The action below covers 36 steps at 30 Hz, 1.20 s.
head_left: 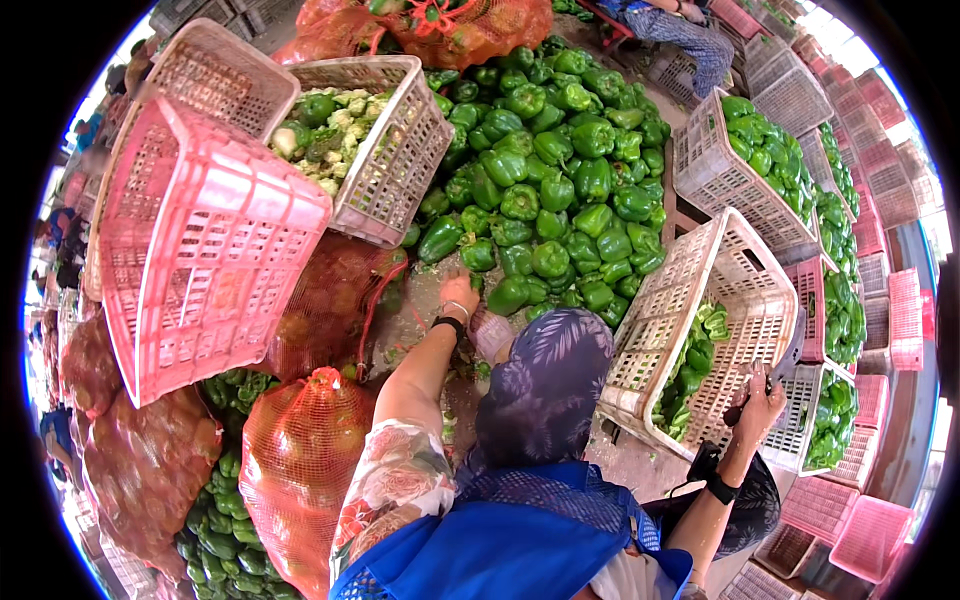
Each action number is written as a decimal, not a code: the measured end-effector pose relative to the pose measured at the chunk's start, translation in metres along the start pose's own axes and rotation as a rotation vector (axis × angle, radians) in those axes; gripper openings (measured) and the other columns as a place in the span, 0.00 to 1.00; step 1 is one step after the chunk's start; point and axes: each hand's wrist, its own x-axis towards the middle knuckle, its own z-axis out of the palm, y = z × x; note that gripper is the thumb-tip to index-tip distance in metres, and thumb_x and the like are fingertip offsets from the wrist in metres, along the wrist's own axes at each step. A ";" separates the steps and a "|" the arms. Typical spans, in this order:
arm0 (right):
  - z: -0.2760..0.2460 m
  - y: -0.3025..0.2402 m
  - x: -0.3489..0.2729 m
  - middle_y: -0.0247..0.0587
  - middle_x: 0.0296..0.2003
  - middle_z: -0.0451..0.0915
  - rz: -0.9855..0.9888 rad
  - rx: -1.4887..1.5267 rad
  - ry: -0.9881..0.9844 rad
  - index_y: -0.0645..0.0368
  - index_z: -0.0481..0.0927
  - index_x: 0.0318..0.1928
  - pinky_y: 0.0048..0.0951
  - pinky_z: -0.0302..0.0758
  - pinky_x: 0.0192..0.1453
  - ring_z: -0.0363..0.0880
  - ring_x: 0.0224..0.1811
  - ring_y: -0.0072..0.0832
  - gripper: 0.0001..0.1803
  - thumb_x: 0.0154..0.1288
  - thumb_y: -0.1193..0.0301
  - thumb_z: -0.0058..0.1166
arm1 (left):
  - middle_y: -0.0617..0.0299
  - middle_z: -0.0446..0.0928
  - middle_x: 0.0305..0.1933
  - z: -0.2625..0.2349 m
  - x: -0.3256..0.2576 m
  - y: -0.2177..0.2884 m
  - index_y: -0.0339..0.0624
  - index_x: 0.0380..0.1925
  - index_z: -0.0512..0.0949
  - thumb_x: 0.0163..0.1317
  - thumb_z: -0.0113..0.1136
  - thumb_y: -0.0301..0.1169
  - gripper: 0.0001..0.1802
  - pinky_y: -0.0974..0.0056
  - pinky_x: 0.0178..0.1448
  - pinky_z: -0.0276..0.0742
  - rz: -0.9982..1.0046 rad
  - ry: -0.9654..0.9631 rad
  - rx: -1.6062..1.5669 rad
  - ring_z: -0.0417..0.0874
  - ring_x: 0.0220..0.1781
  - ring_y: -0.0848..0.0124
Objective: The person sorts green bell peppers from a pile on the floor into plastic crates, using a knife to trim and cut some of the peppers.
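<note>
My left hand [460, 296], with a dark band and a bracelet at the wrist, reaches down to the near edge of a big heap of green bell peppers [560, 190]. Its fingers are tucked among the peppers, so its grip is hidden. My right hand [762, 402], with a black wristband, is closed around a knife [788, 352] whose grey blade points up. It is held beside the lower rim of a tilted white crate [745, 262] with a few green peppers [695, 360] inside.
A pink crate [200, 250] lies tipped at the left, with a white crate of pale vegetables [400, 150] behind it. Orange mesh sacks [300, 460] stand at the lower left. Crates of peppers [760, 150] and stacked pink crates [870, 530] line the right. Another person sits at the far top.
</note>
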 end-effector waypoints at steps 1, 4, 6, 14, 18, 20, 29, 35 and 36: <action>0.001 0.001 -0.004 0.28 0.16 0.70 0.042 -0.017 -0.002 0.63 0.79 0.42 0.19 0.61 0.17 0.65 0.14 0.16 0.07 0.71 0.71 0.55 | 0.42 0.78 0.54 0.003 0.002 0.008 0.40 0.50 0.78 0.54 0.63 0.33 0.22 0.50 0.61 0.75 0.019 -0.065 -0.036 0.77 0.57 0.45; 0.002 0.010 -0.012 0.28 0.17 0.72 0.097 -0.015 0.022 0.61 0.78 0.41 0.19 0.60 0.16 0.66 0.14 0.15 0.08 0.71 0.69 0.56 | 0.43 0.78 0.53 0.034 0.011 0.028 0.41 0.49 0.79 0.52 0.57 0.24 0.21 0.51 0.62 0.75 0.234 -0.130 -0.126 0.78 0.56 0.46; 0.009 0.019 -0.009 0.28 0.18 0.73 0.102 -0.053 0.036 0.60 0.78 0.42 0.19 0.61 0.16 0.66 0.13 0.15 0.06 0.68 0.72 0.59 | 0.41 0.79 0.54 0.061 0.012 0.038 0.41 0.53 0.80 0.52 0.54 0.22 0.25 0.52 0.65 0.73 0.172 -0.163 -0.372 0.77 0.59 0.45; 0.030 0.030 -0.009 0.34 0.21 0.79 0.047 0.053 -0.060 0.66 0.80 0.37 0.21 0.63 0.16 0.70 0.14 0.16 0.05 0.65 0.76 0.60 | 0.38 0.65 0.67 0.028 0.002 0.050 0.36 0.66 0.63 0.44 0.74 0.34 0.48 0.48 0.68 0.68 0.306 -0.345 -0.198 0.67 0.67 0.40; 0.045 0.020 -0.020 0.28 0.15 0.73 0.046 0.030 -0.101 0.64 0.83 0.35 0.19 0.64 0.19 0.69 0.14 0.15 0.04 0.65 0.75 0.60 | 0.41 0.66 0.62 0.039 -0.021 0.063 0.37 0.60 0.65 0.42 0.76 0.35 0.44 0.45 0.65 0.69 0.097 -0.180 -0.227 0.69 0.64 0.42; 0.041 0.021 -0.024 0.29 0.15 0.73 0.087 0.034 -0.098 0.65 0.83 0.36 0.20 0.64 0.19 0.69 0.15 0.14 0.05 0.65 0.75 0.61 | 0.42 0.69 0.58 0.045 -0.021 0.082 0.36 0.55 0.68 0.44 0.75 0.35 0.38 0.43 0.61 0.70 -0.061 -0.142 -0.125 0.71 0.60 0.44; 0.025 0.021 -0.024 0.32 0.19 0.76 0.062 0.124 -0.085 0.65 0.81 0.36 0.19 0.64 0.18 0.70 0.14 0.16 0.04 0.66 0.77 0.57 | 0.40 0.81 0.45 0.030 0.007 0.048 0.29 0.44 0.77 0.38 0.77 0.36 0.33 0.51 0.53 0.78 -0.171 0.018 -0.644 0.82 0.45 0.46; 0.046 0.010 -0.033 0.36 0.34 0.81 -0.065 0.386 -0.200 0.64 0.80 0.51 0.19 0.68 0.21 0.73 0.19 0.16 0.13 0.68 0.78 0.52 | 0.54 0.81 0.50 -0.135 0.065 0.137 0.27 0.59 0.70 0.56 0.68 0.28 0.31 0.61 0.57 0.78 -0.030 -0.302 -1.655 0.82 0.50 0.66; 0.056 -0.004 -0.031 0.36 0.34 0.82 -0.141 0.336 -0.213 0.62 0.81 0.54 0.19 0.69 0.21 0.73 0.18 0.16 0.15 0.67 0.78 0.52 | 0.57 0.81 0.50 -0.178 0.065 0.165 0.30 0.57 0.72 0.58 0.66 0.27 0.27 0.63 0.56 0.78 -0.015 -0.338 -1.714 0.82 0.50 0.68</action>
